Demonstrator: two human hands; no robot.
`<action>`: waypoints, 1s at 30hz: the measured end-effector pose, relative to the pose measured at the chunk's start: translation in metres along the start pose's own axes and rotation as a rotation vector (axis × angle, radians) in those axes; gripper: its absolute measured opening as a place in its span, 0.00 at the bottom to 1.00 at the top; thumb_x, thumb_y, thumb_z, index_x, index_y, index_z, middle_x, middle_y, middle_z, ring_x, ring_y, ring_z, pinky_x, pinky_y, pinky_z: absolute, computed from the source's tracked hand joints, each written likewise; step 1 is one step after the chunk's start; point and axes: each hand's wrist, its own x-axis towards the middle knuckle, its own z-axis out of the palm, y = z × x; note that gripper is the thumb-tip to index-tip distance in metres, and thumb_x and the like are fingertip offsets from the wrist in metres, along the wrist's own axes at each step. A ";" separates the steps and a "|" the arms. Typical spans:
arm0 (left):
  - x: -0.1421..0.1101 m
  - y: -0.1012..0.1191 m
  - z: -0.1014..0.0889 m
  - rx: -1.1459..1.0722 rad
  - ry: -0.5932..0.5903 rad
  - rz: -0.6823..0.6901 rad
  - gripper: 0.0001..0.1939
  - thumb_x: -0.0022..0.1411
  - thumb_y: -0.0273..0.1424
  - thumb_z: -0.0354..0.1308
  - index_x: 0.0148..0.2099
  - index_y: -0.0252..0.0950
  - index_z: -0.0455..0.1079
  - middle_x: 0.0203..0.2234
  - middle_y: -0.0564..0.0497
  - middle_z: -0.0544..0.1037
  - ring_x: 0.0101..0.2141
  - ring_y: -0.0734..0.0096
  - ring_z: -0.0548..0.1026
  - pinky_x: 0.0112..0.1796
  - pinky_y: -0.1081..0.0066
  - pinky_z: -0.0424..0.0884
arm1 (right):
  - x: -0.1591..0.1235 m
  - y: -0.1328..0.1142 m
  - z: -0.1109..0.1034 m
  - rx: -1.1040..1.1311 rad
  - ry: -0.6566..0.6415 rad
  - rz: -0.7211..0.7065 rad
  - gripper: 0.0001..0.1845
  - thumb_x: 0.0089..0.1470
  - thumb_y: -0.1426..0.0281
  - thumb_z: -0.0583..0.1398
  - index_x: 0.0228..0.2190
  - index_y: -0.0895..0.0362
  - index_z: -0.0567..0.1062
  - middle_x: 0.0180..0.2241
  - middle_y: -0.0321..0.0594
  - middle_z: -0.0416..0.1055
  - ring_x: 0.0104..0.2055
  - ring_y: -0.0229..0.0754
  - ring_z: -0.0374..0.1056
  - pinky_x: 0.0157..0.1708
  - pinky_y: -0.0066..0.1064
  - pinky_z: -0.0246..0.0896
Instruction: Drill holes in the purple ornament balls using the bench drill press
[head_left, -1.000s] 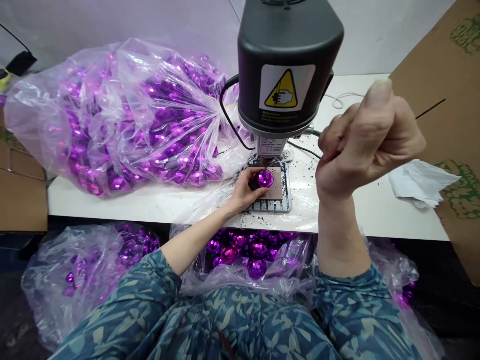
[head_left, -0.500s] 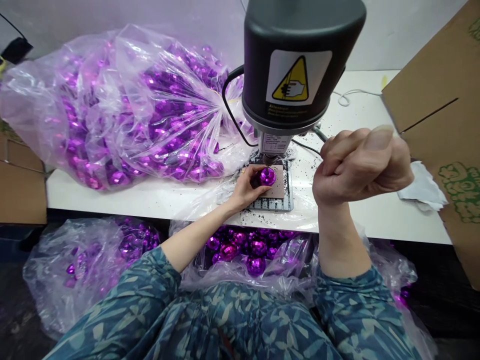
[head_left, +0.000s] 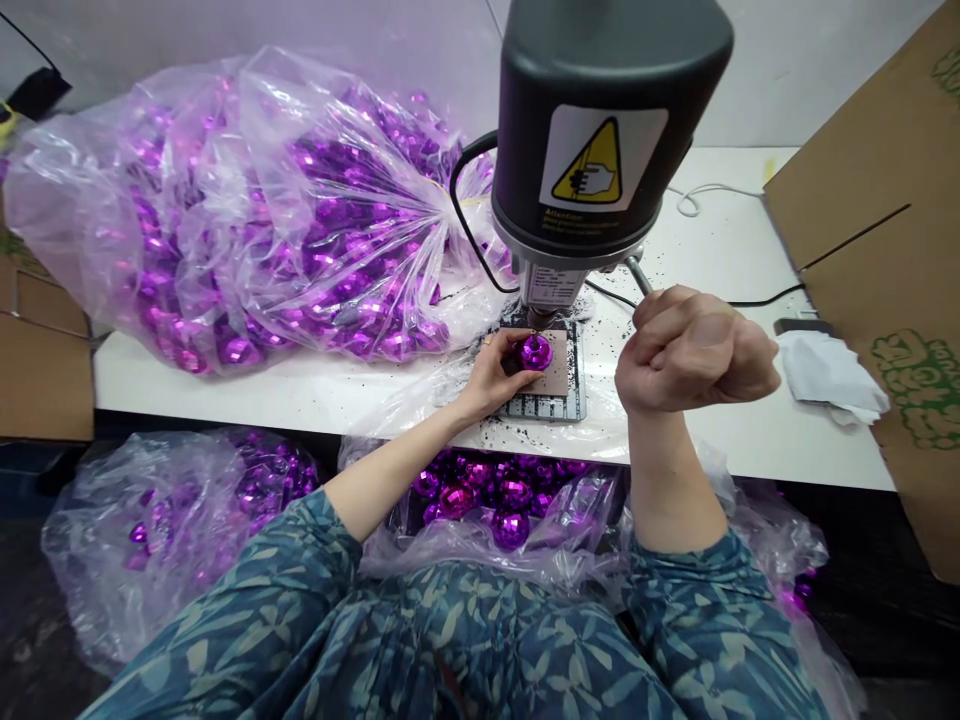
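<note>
My left hand (head_left: 491, 375) grips a shiny purple faceted ball (head_left: 536, 352), pressing it on a small tan pad (head_left: 556, 375) right under the chuck of a benchtop drill press (head_left: 592, 140). The pad rests on a slotted metal base (head_left: 544, 408). The drill tip is hidden where it meets the ball. To the right, my right hand (head_left: 694, 350) is a closed fist around the drill press's metal feed lever (head_left: 639, 275), raised above the white table (head_left: 720, 240).
A large clear plastic bag (head_left: 247, 220) of purple balls lies left of the drill. More purple balls sit in open bags (head_left: 510, 500) below the table edge. Black shavings are scattered around the base. A white cloth (head_left: 832, 375) and a cardboard box flap (head_left: 877, 230) stand at right.
My right fist has moved down and to the left, and the feed lever has turned with it. The left hand still holds the ball under the drill.
</note>
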 end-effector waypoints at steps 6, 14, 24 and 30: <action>0.001 0.007 -0.002 0.066 0.000 0.004 0.30 0.54 0.32 0.76 0.56 0.39 0.69 0.48 0.45 0.78 0.50 0.56 0.77 0.49 0.58 0.77 | -0.012 0.002 -0.007 0.019 0.006 0.016 0.30 0.57 0.69 0.58 0.15 0.58 0.44 0.07 0.25 0.41 0.08 0.27 0.37 0.09 0.26 0.37; -0.006 0.024 -0.006 0.183 0.091 0.004 0.28 0.54 0.34 0.75 0.53 0.37 0.69 0.45 0.44 0.78 0.46 0.57 0.77 0.44 0.59 0.76 | 0.058 -0.010 0.034 -0.060 0.007 0.362 0.29 0.57 0.58 0.62 0.14 0.56 0.56 0.10 0.27 0.51 0.13 0.26 0.48 0.16 0.28 0.39; -0.131 0.051 0.017 0.184 -0.814 0.347 0.23 0.64 0.48 0.63 0.56 0.43 0.68 0.47 0.38 0.79 0.46 0.50 0.79 0.44 0.54 0.78 | 0.066 0.002 0.038 -0.035 0.000 0.418 0.29 0.53 0.53 0.62 0.14 0.57 0.57 0.10 0.27 0.51 0.12 0.26 0.49 0.18 0.27 0.39; -0.142 0.047 0.040 0.289 -1.057 0.349 0.27 0.63 0.47 0.61 0.60 0.44 0.68 0.52 0.33 0.78 0.46 0.42 0.79 0.43 0.47 0.79 | 0.067 -0.003 0.036 -0.005 -0.022 0.430 0.27 0.58 0.61 0.61 0.15 0.57 0.58 0.10 0.27 0.52 0.13 0.25 0.51 0.19 0.27 0.39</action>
